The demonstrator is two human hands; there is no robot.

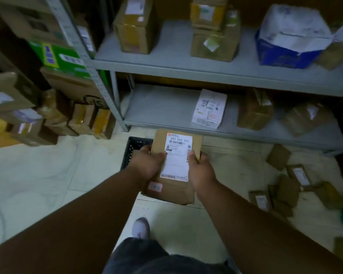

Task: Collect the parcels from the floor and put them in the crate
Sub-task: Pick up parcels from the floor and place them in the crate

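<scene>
Holding one flat brown cardboard parcel (pixel 176 167) between them, the person's two hands grip its long edges: the left hand (pixel 147 165) has its thumb curled over the left edge, the right hand (pixel 201 171) pinches the right edge with the thumb on top. A white shipping label (pixel 177 157) with a barcode covers much of the parcel's top face, and a small pink sticker (pixel 155 187) sits near its lower left corner. The parcel is held above the floor and hides most of one black plastic crate (pixel 134 150), of which only the left wall and corner show; what the crate holds cannot be seen. To the right, about seven more brown parcels (pixel 285 186) lie scattered on the pale tiled floor (pixel 48 175), well apart from the crate. Behind stands a grey metal shelving unit (pixel 186 66) with two visible shelves: the upper carries four cardboard boxes and a blue-and-white carton (pixel 289 38), the lower a white box (pixel 209 108) and two brown boxes. Stacked cartons (pixel 53 89) fill the left side. One grey shoe (pixel 140 227) shows below.
</scene>
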